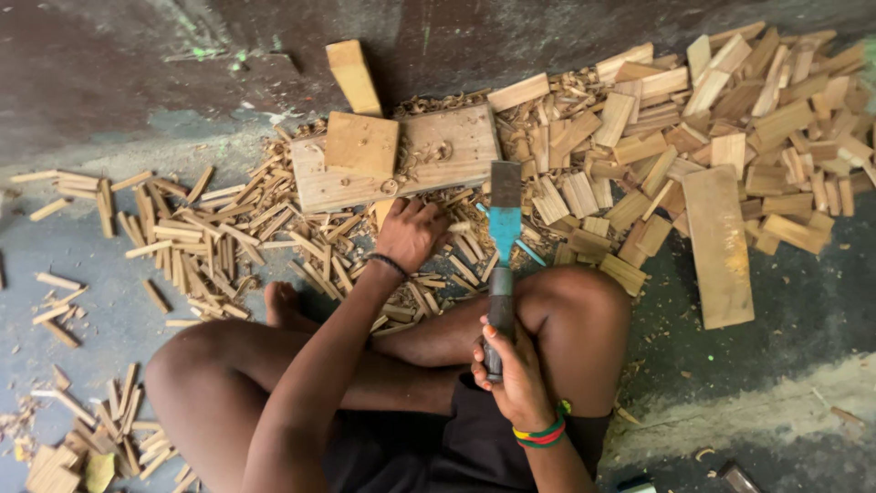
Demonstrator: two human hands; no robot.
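Note:
My left hand (411, 233) reaches forward, fingers curled on the small wood pieces just below a flat wooden board (447, 146); whether it grips a piece I cannot tell. A square wooden block (361, 143) lies on that board. My right hand (516, 370) is closed around the dark handle of a blue-shanked chisel (503, 239), held upright with its wide blade pointing at the board. I sit cross-legged on the floor, knees to both sides.
A big heap of cut wood blocks (730, 100) lies at the right, with a long plank (718, 245) beside it. Thin split sticks (201, 237) spread at the left, more sticks (100, 438) at the bottom left. An upright block (353, 77) stands behind the board.

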